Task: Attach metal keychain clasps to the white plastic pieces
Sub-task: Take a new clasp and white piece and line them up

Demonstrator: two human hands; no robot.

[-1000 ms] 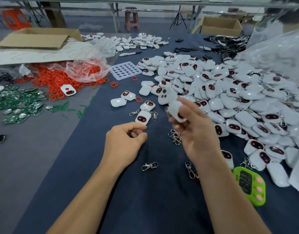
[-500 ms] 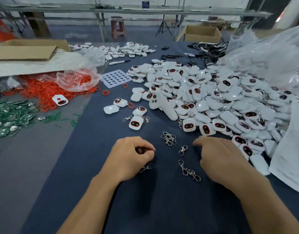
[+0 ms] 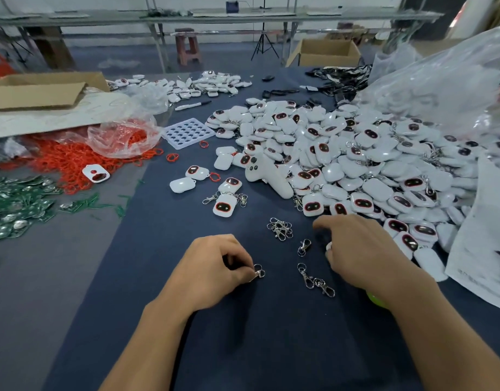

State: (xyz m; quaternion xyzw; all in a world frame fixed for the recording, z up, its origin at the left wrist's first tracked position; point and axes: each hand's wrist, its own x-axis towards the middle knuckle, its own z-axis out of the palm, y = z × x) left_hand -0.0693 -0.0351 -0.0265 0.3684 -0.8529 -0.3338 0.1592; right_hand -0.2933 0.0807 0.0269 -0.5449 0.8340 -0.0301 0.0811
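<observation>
Head view: we are pinching one clasp [image 3: 258,273] at the fingertips of the left hand [image 3: 215,266]; the right hand [image 3: 361,255] is curling over something white, grip unclear. Being so small, the pinched clasp may be slipping out. Between the two sets of fingers we are counting one single clasp [image 3: 304,246], a linked pair [image 3: 316,281] and a tangle [image 3: 280,228]; beyond the right fingers, white pieces [image 3: 356,170] are heaping, too many to count.

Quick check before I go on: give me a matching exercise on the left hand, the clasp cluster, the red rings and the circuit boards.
1 left hand
2 clasp cluster
3 red rings
4 circuit boards

a green, far left
b partly covered by a clear bag
c pinching one clasp
d loose on the blue cloth, untouched

Pairs: 1-c, 2-d, 3-b, 4-a
</observation>
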